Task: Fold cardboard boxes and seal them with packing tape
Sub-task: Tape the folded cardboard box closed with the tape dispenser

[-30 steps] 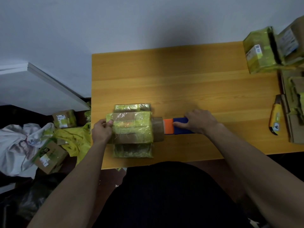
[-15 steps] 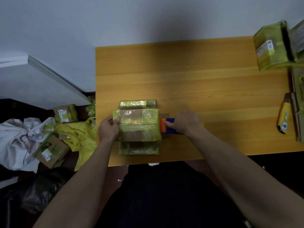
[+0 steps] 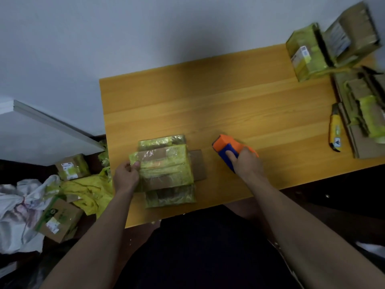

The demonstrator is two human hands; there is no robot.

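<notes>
left hand grips the left edge of the cardboard box, thumb on top, fingers curled round the side. the box lies near the front left of the wooden bench, wrapped in yellow-green tape with a clear strip across its top; a brown flap sticks out flat on its right side, taped flaps show front and back. right hand grips the tape dispenser, orange and blue, just right of the box and apart from it; whether it touches the bench i cannot tell. farther right, a yellow utility knife lies beside flattened cardboard at the bench's right edge. far right corner holds two taped boxes. on the floor to the left: more boxes, yellow plastic scraps, a white bag.
</notes>
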